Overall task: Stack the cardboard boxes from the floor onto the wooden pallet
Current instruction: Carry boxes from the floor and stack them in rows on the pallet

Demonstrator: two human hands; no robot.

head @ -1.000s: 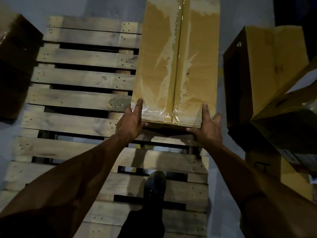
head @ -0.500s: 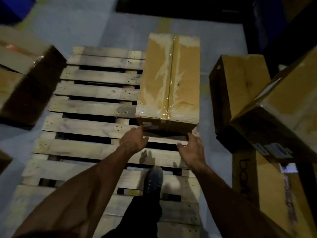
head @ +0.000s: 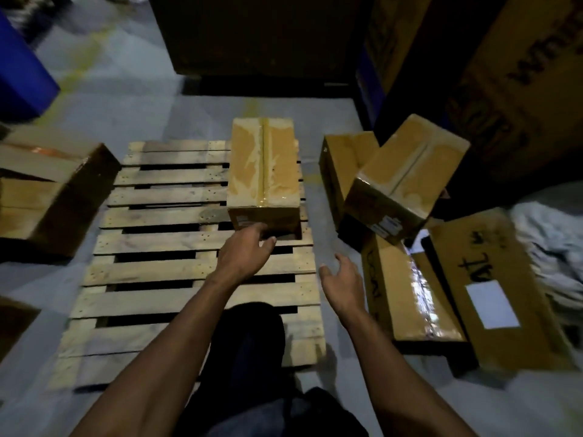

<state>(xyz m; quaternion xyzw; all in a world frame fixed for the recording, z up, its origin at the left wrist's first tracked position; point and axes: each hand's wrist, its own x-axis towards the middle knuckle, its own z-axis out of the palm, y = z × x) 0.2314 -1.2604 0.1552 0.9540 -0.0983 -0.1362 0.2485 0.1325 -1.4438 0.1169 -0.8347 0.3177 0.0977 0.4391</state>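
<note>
A taped cardboard box sits on the far right corner of the wooden pallet. My left hand hovers just in front of the box's near face, fingers loosely curled and holding nothing. My right hand hangs over the pallet's right edge, relaxed, apart from the box. To the right of the pallet lie more cardboard boxes: a tilted one leaning on an upright one, and flat long ones on the floor.
Another cardboard box lies on the floor left of the pallet. Large printed cartons and a dark stack stand at the back. A blue object is at far left. Crumpled cloth lies at right. My leg stands on the pallet's near edge.
Both hands have let go of the box, which now rests on the pallet. The hands have drawn back toward me, and the view has risen and widened.
</note>
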